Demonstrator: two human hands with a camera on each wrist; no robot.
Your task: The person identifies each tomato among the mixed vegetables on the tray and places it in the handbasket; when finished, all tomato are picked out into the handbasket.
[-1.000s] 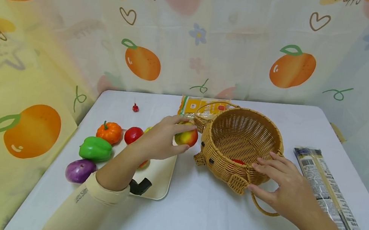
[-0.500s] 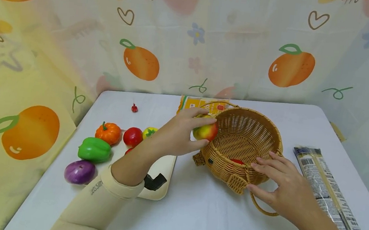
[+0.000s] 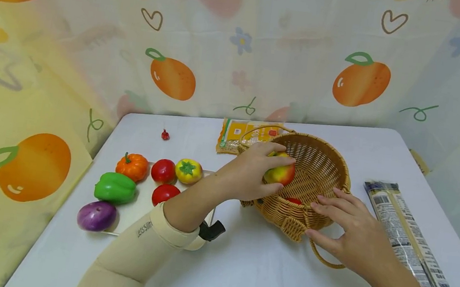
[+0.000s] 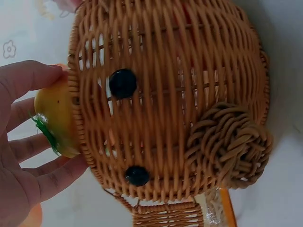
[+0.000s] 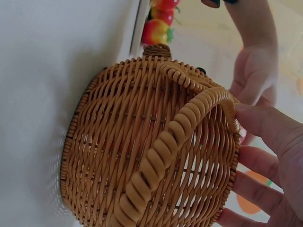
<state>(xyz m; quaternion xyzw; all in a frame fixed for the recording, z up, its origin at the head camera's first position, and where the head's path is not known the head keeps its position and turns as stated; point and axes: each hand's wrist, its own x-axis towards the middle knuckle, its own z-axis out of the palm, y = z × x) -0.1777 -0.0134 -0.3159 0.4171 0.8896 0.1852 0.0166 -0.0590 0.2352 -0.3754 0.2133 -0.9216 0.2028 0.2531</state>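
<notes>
My left hand [image 3: 254,172] holds a red-and-yellow apple-like fruit [image 3: 281,170] over the near-left rim of the wicker basket [image 3: 273,214]. In the left wrist view, thumb and fingers curl round the fruit [image 4: 59,116], whose green leafy top shows; the basket wall hides its far side. My right hand [image 3: 352,228] holds the basket's right rim, fingertips over the edge and thumb outside near the handle [image 5: 163,151], as the right wrist view shows. Inside the basket lies a red item [image 3: 293,201], mostly hidden.
On the left, a pale tray [image 3: 141,211] bears red and yellow produce; an orange pumpkin [image 3: 131,167], a green pepper [image 3: 115,187] and a purple eggplant [image 3: 96,216] lie along its left side. A yellow packet [image 3: 231,136] is behind the basket, a long silver packet [image 3: 406,239] right of it.
My left hand has carried the fruit rightward from beside the basket to over its rim. The right hand has stayed on the basket, and more of the tray's produce shows.
</notes>
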